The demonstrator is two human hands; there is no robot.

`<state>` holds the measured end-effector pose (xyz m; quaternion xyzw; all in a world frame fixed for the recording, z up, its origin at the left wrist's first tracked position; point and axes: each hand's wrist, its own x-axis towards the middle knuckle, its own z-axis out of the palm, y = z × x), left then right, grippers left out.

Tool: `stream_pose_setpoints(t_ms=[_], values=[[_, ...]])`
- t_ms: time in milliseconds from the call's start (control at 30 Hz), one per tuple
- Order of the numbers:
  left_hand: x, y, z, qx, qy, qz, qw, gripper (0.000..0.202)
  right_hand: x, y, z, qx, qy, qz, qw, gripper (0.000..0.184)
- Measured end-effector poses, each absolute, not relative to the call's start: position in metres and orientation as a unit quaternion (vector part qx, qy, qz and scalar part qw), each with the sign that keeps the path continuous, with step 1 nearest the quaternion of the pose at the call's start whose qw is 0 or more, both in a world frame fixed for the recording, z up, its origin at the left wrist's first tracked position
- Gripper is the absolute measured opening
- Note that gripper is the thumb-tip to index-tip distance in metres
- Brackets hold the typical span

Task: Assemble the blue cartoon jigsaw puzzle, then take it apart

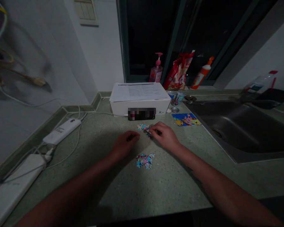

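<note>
Along the far surface, a white box stands left of a steel sink. Fingers of the right hand press together on jigsaw pieces; those of the left hand curl closed beside them.

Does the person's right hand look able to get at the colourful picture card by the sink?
Probably yes. The right hand sits close to the card, and only bare speckled countertop lies between them. The white box stands farther back and off to the side, so it does not block the way.
</note>
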<state>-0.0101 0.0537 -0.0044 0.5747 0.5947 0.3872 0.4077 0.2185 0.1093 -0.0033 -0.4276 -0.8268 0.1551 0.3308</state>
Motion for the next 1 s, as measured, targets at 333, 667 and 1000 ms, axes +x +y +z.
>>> stream_pose_setpoints(t_ms=[333,667,1000], values=[[-0.007,0.045,-0.001,0.462,0.482,0.416,0.617,0.036,0.206,0.08,0.001,-0.228,-0.893,0.031,0.387,0.018],[-0.004,0.047,0.001,0.458,0.512,0.451,0.57,0.031,0.207,0.079,0.003,-0.288,-0.884,0.064,0.362,0.018],[-0.003,0.047,-0.002,0.48,0.538,0.442,0.534,0.022,0.207,0.079,0.003,-0.278,-0.892,0.084,0.346,0.019]])
